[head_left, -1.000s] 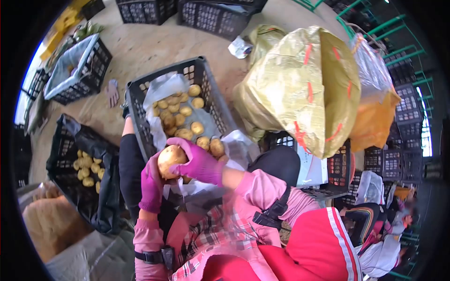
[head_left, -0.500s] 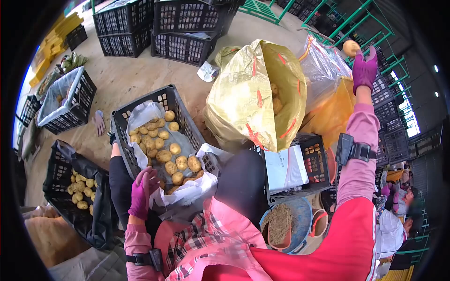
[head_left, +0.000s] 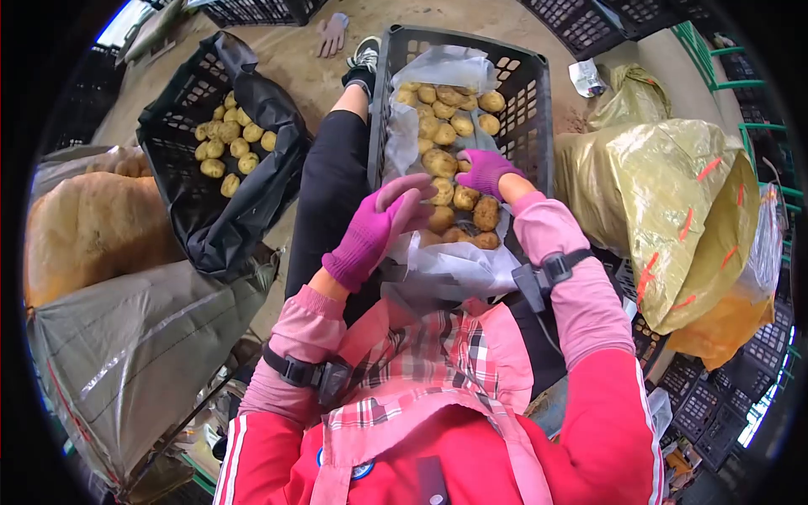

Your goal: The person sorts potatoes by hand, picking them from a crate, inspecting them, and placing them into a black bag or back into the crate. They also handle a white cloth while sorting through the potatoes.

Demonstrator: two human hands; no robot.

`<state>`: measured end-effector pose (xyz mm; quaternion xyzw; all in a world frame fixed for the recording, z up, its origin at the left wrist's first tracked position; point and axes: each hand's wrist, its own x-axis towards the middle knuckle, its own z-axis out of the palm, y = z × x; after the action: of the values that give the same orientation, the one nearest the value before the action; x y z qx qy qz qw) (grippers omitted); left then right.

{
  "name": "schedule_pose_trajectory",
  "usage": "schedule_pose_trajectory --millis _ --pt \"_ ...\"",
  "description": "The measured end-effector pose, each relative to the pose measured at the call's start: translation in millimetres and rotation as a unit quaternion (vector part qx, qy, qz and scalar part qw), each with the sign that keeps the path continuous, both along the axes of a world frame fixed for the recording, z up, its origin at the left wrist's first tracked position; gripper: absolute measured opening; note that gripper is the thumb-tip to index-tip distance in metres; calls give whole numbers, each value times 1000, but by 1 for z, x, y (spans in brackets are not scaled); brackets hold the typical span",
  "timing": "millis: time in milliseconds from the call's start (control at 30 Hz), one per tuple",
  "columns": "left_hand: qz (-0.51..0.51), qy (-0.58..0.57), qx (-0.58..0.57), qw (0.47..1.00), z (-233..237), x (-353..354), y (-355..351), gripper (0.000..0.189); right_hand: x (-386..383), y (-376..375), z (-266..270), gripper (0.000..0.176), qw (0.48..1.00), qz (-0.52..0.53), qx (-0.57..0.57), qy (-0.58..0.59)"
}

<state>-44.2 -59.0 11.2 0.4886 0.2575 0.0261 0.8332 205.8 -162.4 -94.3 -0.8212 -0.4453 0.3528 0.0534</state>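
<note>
So the potatoes are sitting in a loose heap inside the black crate right between the person's knees. They're tan, lumpy ovals with matte, dusty skins, and no two are the same size.

The right hand, in a purple knit glove, is down on the pile with its fingers curled over a couple of spuds. I honestly can't tell if it's got one pinched or is just resting there. The left hand has the same kind of glove. It's spread flat and holding nothing, hovering over the near edge of the crate.

My take on doing this bit well: go for one potato at a time, cup it rather than claw it, and roll it to check all sides. The skins look thin enough to scuff. The free hand could steady the liner so it doesn't slide.

The liner is thin, crinkly white plastic, bunched up at the near end. The crate is rigid lattice plastic.

Off to the left there's a second crate lined with glossy black film, holding smaller potatoes. To the right is a big shiny gold woven sack with orange marks. A pink wrist strap with a small black unit sits on the right sleeve.
</note>
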Motion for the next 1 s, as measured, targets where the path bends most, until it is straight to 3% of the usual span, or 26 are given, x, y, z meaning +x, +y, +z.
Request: schedule_pose_trajectory --millis 67,133,233,400,467,533,600,700,733,800,833,867,933,1000 --pt "-1 2 -7 1000 1 3 5 41 -9 17 -33 62 981 -14 -191 -40" --pt "1 8 -14 1000 2 7 7 41 -17 16 -71 72 972 -100 -214 15" --pt "16 19 -36 999 -1 12 8 40 -59 22 -116 82 934 -259 -217 -116" --pt "19 16 -29 999 -7 14 8 38 -62 23 -144 91 930 -202 -284 -120" --pt "12 18 -35 999 -6 14 10 39 -46 17 -137 94 945 -187 -262 -63" --pt "16 11 -17 1000 -7 13 10 40 -28 13 -111 95 949 -239 -188 88" --pt "38 -1 24 999 -17 10 6 42 -14 7 -63 92 898 -324 -105 278" --pt "84 63 117 988 -30 10 2 45 -7 9 22 81 876 -258 -47 406" --pt "52 32 289 955 -41 7 3 45 -11 5 47 78 854 -250 3 456" --pt "-11 -27 600 799 -62 -2 5 46 -27 -3 97 75 812 -213 110 533" --pt "23 -22 393 919 -58 2 3 46 -37 -9 116 73 784 -192 161 568" --pt "54 -18 163 985 -53 10 -1 47 -49 -12 129 73 772 -183 214 570" --pt "89 -27 -69 993 -49 15 -2 49 -73 -18 147 72 737 -167 321 572" --pt "94 -36 -83 991 -46 10 1 50 -84 -25 152 78 722 -183 357 564"
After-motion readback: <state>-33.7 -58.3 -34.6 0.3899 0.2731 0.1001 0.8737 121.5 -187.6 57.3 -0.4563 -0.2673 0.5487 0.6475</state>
